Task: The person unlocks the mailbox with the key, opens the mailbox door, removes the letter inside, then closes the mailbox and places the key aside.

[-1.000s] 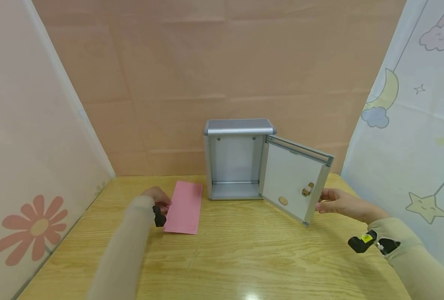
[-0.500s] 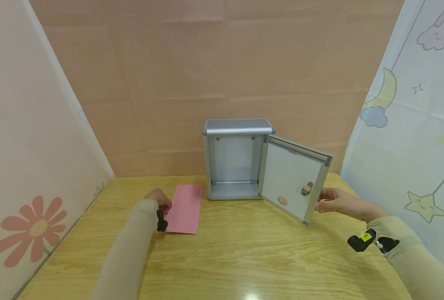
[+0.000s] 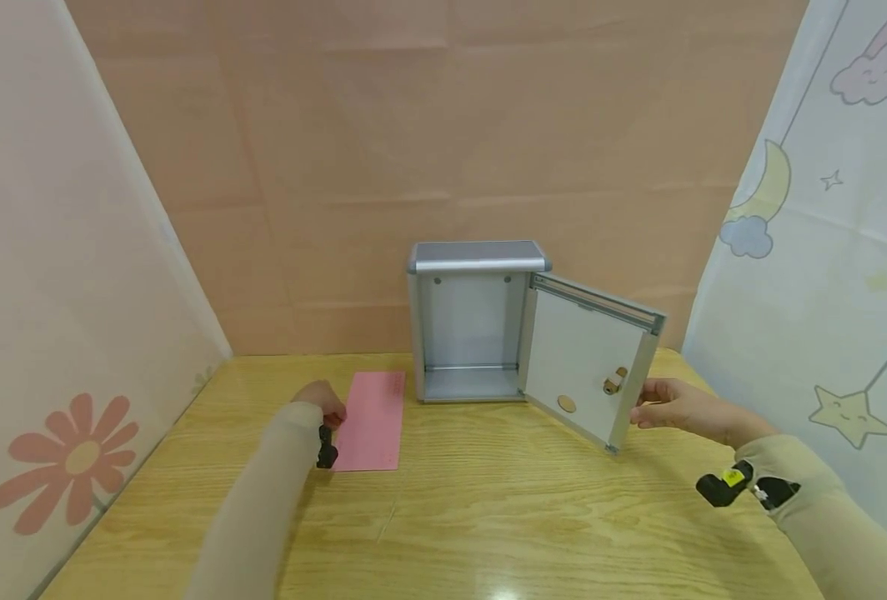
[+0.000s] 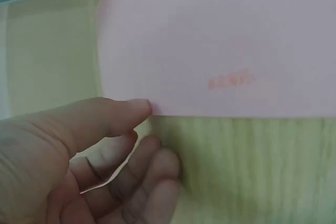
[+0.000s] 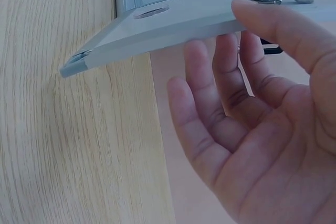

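A pink envelope (image 3: 372,421) lies on the table to the left of a metal mailbox (image 3: 477,258). My left hand (image 3: 322,402) is at the envelope's left edge. In the left wrist view, its thumb (image 4: 139,106) touches that edge, while the other fingers lie loosely bent below, apart from the paper. The mailbox door (image 3: 582,358) is swung out to the right, with a brass lock cam (image 3: 614,381) on its inner face. My right hand (image 3: 684,408) holds the door's free edge, thumb on the inside and fingers behind it.
The wooden table (image 3: 451,517) bears everything here. A plain peach-coloured cloth (image 3: 353,167) hangs behind the mailbox. Printed cloths stand at both sides, with a flower (image 3: 68,458) on the left and a star (image 3: 854,414) on the right.
The envelope's tilted edge has come down and it now lies flat. My left hand has shifted slightly to the right. The right hand and the door have stayed in place.
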The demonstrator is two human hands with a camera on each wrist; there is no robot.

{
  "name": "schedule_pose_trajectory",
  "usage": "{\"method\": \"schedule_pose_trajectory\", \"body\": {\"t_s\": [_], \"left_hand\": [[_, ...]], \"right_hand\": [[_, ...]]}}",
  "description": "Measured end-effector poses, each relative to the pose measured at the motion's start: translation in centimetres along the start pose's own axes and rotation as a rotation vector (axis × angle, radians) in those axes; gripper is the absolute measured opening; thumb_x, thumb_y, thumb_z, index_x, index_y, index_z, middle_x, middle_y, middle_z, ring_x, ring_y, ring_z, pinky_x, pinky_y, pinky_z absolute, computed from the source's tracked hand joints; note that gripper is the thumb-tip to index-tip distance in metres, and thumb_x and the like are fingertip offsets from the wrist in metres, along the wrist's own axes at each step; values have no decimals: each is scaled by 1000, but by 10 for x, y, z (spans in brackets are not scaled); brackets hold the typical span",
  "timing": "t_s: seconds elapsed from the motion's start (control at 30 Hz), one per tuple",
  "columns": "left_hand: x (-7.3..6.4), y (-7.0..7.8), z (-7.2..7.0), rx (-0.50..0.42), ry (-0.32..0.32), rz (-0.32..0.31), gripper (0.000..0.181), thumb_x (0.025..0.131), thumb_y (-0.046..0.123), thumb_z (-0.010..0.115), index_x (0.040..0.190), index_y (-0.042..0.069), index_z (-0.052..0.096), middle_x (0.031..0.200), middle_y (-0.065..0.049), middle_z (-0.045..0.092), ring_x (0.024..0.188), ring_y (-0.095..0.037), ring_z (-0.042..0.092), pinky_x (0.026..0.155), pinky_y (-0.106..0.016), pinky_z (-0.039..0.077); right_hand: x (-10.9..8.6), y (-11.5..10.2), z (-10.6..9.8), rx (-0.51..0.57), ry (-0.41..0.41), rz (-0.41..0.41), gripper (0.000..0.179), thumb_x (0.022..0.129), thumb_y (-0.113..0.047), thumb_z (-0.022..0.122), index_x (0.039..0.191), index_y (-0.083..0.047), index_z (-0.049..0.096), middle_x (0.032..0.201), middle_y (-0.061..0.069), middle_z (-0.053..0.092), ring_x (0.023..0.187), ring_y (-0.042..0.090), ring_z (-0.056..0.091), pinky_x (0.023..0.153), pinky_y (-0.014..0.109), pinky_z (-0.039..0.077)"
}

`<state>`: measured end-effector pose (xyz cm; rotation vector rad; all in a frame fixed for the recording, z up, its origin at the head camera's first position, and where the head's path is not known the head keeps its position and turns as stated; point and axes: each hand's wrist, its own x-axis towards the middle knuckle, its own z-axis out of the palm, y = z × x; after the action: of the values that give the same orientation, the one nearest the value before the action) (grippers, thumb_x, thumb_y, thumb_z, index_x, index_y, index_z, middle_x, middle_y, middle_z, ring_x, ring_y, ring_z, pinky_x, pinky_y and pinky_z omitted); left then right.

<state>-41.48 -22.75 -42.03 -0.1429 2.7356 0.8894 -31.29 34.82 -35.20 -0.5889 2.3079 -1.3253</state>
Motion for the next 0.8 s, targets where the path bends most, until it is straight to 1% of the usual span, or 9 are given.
{"method": "schedule_pose_trajectory", "body": {"t_s": [0.1, 0.17, 0.27, 0.3, 0.37, 0.47, 0.57, 0.7, 0.8], "left_hand": [[-2, 5, -4, 17, 31, 20, 15, 81, 14, 72, 70, 4, 68, 60, -1, 60, 54, -14, 55, 52, -26, 46], [-3, 12, -7, -39, 46, 52, 15, 84, 18, 71, 78, 5, 67, 69, -2, 62, 61, -15, 57, 56, -28, 48], [-6, 31, -10, -258, -7, 150, 24, 92, 20, 64, 103, -1, 64, 100, -15, 67, 89, -29, 65, 80, -37, 56], [-8, 38, -9, -344, -41, 188, 30, 94, 19, 61, 115, -2, 61, 116, -20, 64, 103, -35, 63, 91, -41, 53], [-12, 51, -5, -519, -122, 235, 37, 97, 13, 56, 130, -4, 52, 138, -25, 51, 124, -41, 52, 106, -47, 43], [-16, 67, 3, -661, -203, 271, 43, 99, 7, 52, 139, -5, 42, 148, -25, 38, 134, -42, 42, 113, -49, 34], [-17, 78, 11, -688, -220, 296, 45, 99, 4, 51, 140, -8, 40, 149, -26, 36, 134, -43, 40, 113, -50, 32], [-16, 86, 21, -643, -213, 312, 46, 99, 5, 52, 140, -11, 39, 146, -28, 39, 133, -44, 40, 113, -53, 32], [-13, 91, 28, -601, -186, 286, 47, 98, 9, 55, 138, -10, 41, 140, -28, 46, 131, -43, 44, 112, -52, 34]], "right_hand": [[1, 2, 0, 7, -5, 0, 50, 100, -12, 51, 137, 17, 31, 121, 10, 55, 107, 8, 61, 92, 29, 52], [1, 3, 0, 10, -8, -3, 50, 101, -12, 51, 137, 17, 31, 121, 10, 55, 107, 8, 61, 92, 28, 52], [1, 4, -1, 10, -12, -19, 49, 101, -11, 50, 135, 18, 31, 120, 11, 55, 107, 9, 61, 91, 27, 52], [0, 3, -1, 10, -13, -22, 48, 101, -11, 50, 135, 18, 32, 120, 11, 55, 107, 9, 61, 91, 27, 53], [0, 4, -1, 15, -11, -19, 48, 101, -10, 50, 134, 18, 32, 119, 10, 55, 106, 9, 61, 91, 27, 53], [-1, 5, -1, 20, -10, -15, 47, 101, -10, 50, 134, 17, 33, 118, 8, 55, 106, 9, 60, 91, 28, 53], [0, 5, -1, 21, -8, -21, 47, 101, -10, 50, 135, 17, 33, 119, 9, 55, 106, 9, 61, 91, 29, 53], [0, 5, -1, 21, -4, -25, 48, 100, -10, 50, 135, 18, 32, 119, 9, 55, 106, 8, 61, 91, 29, 53], [1, 5, -1, 20, -5, -23, 50, 100, -10, 50, 136, 18, 30, 120, 9, 55, 107, 8, 61, 92, 29, 52]]}}
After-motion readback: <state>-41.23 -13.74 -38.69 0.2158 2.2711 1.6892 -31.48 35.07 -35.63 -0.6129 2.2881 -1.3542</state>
